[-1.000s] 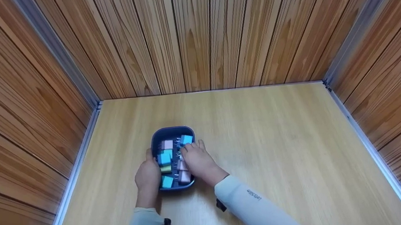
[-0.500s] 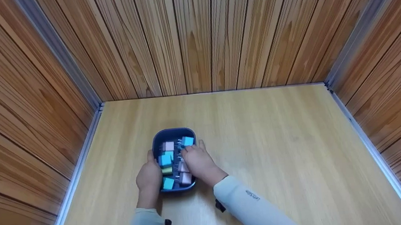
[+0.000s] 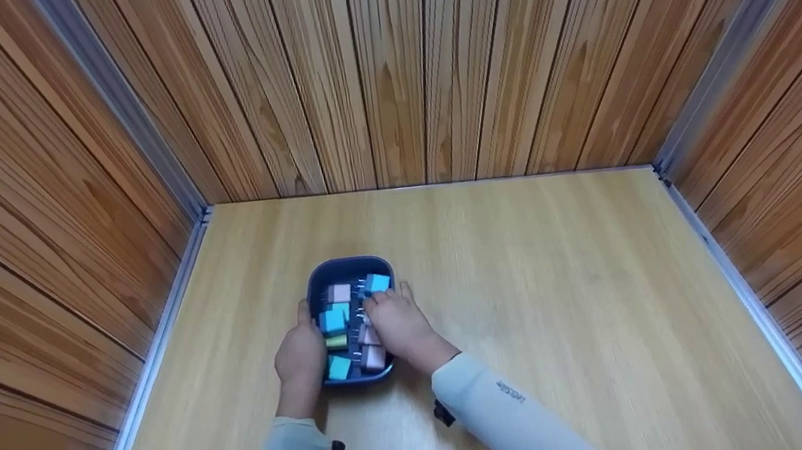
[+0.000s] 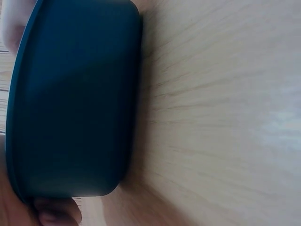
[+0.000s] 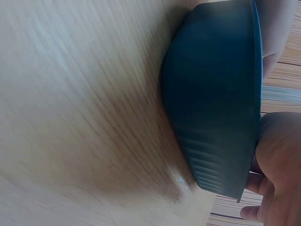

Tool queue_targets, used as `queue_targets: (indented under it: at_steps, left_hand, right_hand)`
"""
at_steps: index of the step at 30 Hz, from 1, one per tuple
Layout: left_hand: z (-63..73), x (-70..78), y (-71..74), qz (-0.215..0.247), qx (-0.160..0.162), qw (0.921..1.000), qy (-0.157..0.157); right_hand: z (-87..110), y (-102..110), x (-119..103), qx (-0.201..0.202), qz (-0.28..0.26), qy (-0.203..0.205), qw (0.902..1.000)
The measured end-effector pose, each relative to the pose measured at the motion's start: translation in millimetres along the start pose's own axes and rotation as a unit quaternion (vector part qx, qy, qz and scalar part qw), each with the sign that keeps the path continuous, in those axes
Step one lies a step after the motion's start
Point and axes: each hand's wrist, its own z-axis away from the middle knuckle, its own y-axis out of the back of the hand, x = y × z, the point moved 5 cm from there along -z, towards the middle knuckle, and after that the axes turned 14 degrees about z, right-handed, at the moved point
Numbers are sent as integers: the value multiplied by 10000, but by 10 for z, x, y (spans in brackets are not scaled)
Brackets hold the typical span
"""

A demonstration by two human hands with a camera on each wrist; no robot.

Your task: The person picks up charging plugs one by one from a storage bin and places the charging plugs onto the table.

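A dark blue tub (image 3: 345, 266) with rounded corners stands on the table left of centre. Inside lie several small pastel blocks with thin metal prongs, among them a light blue block (image 3: 333, 322), a pink block (image 3: 373, 357) and a yellow one (image 3: 336, 342). My left hand (image 3: 300, 353) grips the tub's left side at the rim. Over the right rim reaches my right hand (image 3: 399, 323), its fingers down among the blocks; what they touch is hidden. Both wrist views show mainly the tub's outer wall (image 4: 75, 103), with part of my right hand (image 5: 282, 165) at the rim.
The light wood table (image 3: 568, 296) extends well to the right of the tub. Wood-panelled walls (image 3: 387, 68) enclose it at the back and both sides, with metal strips (image 3: 752, 321) along the edges.
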Motion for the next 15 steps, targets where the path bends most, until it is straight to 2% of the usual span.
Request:
queue_targets:
  at_steps: [4,8,9,12,15]
  left_hand:
    - [-8,-11,2,19,49,10000,-23]
    - [-4,-45,3,465,86,9984,299]
    - [0,-42,1,440,78,9986,282]
    - [3,7,-13,-136,57,9997,-183]
    - [7,59,-24,-706,109,9951,-687]
  right_hand:
    - [24,54,20,177,44,119,9998]
    - [52,122,84,308,-148,140,9993]
    - [60,143,107,330,-219,124,9991]
    - [74,210,186,421,-356,70,9985]
    - [74,276,284,524,-451,-26,9976]
